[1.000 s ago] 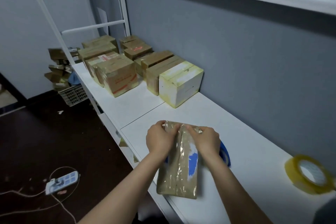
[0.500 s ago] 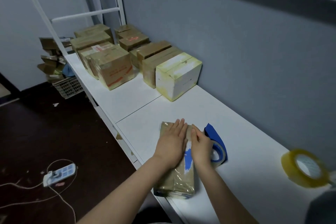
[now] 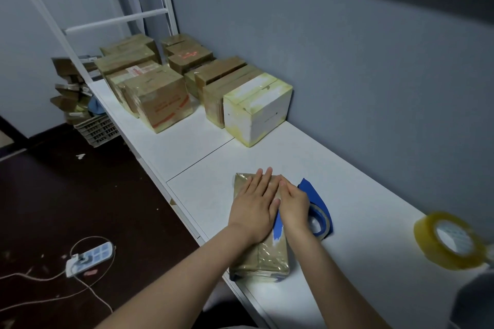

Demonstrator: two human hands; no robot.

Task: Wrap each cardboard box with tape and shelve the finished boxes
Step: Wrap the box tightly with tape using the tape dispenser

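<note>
Box slip risk at shelf edge

Box (image 3: 260,256) lies flat on the white shelf (image 3: 347,181) at 6 o'clock, its near corner right at the front edge. Left hand (image 3: 254,205) is flat on top with fingers straight. Right hand (image 3: 294,204) presses the right side, fingers extended, gripping nothing. A hard smoothing push could slide it off. Blue tape roll (image 3: 319,218) just beside at 3 o'clock could snag. Finished boxes (image 3: 256,107) sit at 12.

A white worktop (image 3: 347,181) runs along a grey wall (image 3: 347,61) above a dark, seemingly littered floor (image 3: 66,208).
</note>
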